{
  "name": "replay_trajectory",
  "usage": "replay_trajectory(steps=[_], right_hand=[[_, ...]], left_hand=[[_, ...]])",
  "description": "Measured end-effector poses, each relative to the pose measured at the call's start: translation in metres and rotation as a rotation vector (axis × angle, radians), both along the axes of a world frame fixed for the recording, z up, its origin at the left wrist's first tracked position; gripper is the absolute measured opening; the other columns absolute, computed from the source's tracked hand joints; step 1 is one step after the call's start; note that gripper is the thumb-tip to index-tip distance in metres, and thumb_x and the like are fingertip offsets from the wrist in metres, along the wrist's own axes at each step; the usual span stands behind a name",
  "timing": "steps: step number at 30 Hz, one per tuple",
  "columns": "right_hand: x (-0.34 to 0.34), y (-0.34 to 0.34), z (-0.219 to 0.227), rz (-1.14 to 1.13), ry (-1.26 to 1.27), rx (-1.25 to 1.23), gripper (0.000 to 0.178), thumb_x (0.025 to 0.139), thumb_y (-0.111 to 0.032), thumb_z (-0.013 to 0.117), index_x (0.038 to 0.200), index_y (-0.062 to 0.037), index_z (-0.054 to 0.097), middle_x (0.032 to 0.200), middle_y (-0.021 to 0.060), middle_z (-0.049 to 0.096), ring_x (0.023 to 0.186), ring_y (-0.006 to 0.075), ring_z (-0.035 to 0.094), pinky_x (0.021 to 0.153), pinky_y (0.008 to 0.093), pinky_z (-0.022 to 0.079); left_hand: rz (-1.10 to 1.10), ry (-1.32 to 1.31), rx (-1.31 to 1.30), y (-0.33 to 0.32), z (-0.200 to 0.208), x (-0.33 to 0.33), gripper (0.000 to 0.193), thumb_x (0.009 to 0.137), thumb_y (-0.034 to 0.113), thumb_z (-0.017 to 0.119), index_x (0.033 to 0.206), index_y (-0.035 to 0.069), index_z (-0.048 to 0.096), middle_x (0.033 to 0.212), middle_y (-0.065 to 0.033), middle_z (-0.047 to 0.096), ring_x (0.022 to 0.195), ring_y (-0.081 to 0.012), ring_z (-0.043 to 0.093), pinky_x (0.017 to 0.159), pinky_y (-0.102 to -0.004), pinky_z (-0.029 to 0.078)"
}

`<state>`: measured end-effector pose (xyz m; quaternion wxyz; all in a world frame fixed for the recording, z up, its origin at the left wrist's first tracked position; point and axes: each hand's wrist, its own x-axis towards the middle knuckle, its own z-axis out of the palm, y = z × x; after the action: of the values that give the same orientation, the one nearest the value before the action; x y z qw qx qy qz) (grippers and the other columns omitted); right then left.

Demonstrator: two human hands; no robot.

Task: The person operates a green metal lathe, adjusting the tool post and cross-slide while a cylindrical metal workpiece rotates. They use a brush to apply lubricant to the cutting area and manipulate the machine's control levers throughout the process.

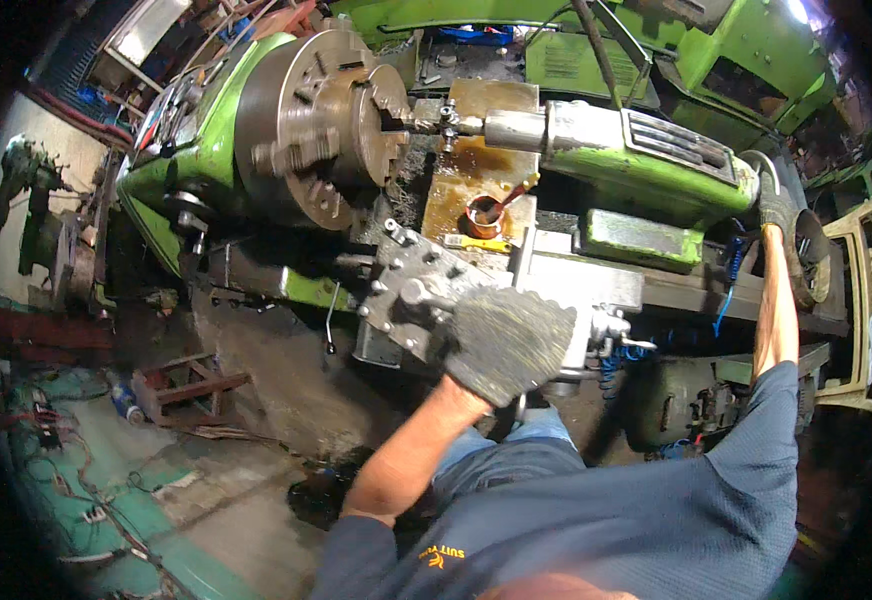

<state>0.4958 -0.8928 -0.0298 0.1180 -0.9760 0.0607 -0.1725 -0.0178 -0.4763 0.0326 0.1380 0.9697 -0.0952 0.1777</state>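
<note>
My left hand [511, 342], in a dark knitted glove, is closed over the tool post lever [438, 299] on the lathe carriage; its fingertips are mostly hidden. Out at the far right, my gloved right hand [778, 212] grips the handwheel [762, 168] at the end of the green tailstock [646, 175]. From the tailstock quill [514, 130], a drill-like shank with a small screwed clamp [448, 125] reaches left to the round workpiece [381, 125]. The large lathe chuck [291, 130] holds that workpiece, and its jaws look smeared by motion.
An orange-brown pot [484, 217] with a brush stands on an oily plate behind the carriage, near a yellow-handled tool [476, 243]. A lever [332, 320] hangs below the bed. At right is a beige plastic chair [868, 300]; a wooden frame [191, 388] lies on the floor.
</note>
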Motion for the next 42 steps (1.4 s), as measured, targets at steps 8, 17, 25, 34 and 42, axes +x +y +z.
replay_trajectory(steps=[8,17,25,34,42], right_hand=[[-0.003,0.002,-0.006,-0.156,-0.041,-0.061,0.048,0.088,-0.042,0.053,0.122,-0.0113,0.068,0.117,0.0241,0.067,0.111,0.0448,0.064,0.091,0.0518,0.050],[0.002,-0.036,-0.008,-0.165,-0.018,-0.335,0.045,0.087,-0.044,0.053,0.114,-0.0113,0.069,0.115,0.0232,0.067,0.109,0.0454,0.062,0.088,0.0530,0.047],[-0.001,-0.017,-0.003,-0.226,0.008,-0.336,0.043,0.090,-0.045,0.050,0.111,-0.0105,0.067,0.118,0.0233,0.065,0.113,0.0458,0.060,0.090,0.0536,0.047],[0.004,-0.043,-0.012,-0.204,-0.049,-0.294,0.047,0.088,-0.049,0.052,0.110,-0.0094,0.066,0.114,0.0242,0.065,0.109,0.0455,0.060,0.085,0.0517,0.047],[0.029,-0.055,-0.025,-0.142,-0.100,-0.205,0.055,0.087,-0.054,0.053,0.116,-0.0088,0.066,0.119,0.0251,0.064,0.114,0.0444,0.059,0.090,0.0495,0.046]], left_hand=[[-0.061,0.033,-0.215,0.014,0.019,0.003,0.008,0.081,0.025,0.063,0.082,0.017,0.065,0.065,-0.0051,0.058,0.054,-0.0238,0.061,0.047,-0.0431,0.043],[-0.361,0.328,-0.247,0.040,0.031,0.011,0.031,0.081,0.026,0.064,0.109,0.014,0.069,0.079,-0.0045,0.058,0.069,-0.0200,0.059,0.054,-0.0382,0.044],[-0.372,0.312,-0.253,0.047,0.034,0.013,0.033,0.081,0.025,0.064,0.112,0.014,0.069,0.079,-0.0050,0.059,0.069,-0.0203,0.059,0.055,-0.0380,0.045],[-0.331,0.441,-0.306,0.040,0.042,0.012,0.024,0.085,0.025,0.061,0.106,0.015,0.069,0.079,-0.0050,0.059,0.071,-0.0214,0.060,0.058,-0.0382,0.045],[-0.327,0.477,-0.317,0.044,0.039,0.009,0.024,0.088,0.027,0.060,0.108,0.016,0.068,0.083,-0.0062,0.060,0.076,-0.0226,0.062,0.060,-0.0405,0.047]])
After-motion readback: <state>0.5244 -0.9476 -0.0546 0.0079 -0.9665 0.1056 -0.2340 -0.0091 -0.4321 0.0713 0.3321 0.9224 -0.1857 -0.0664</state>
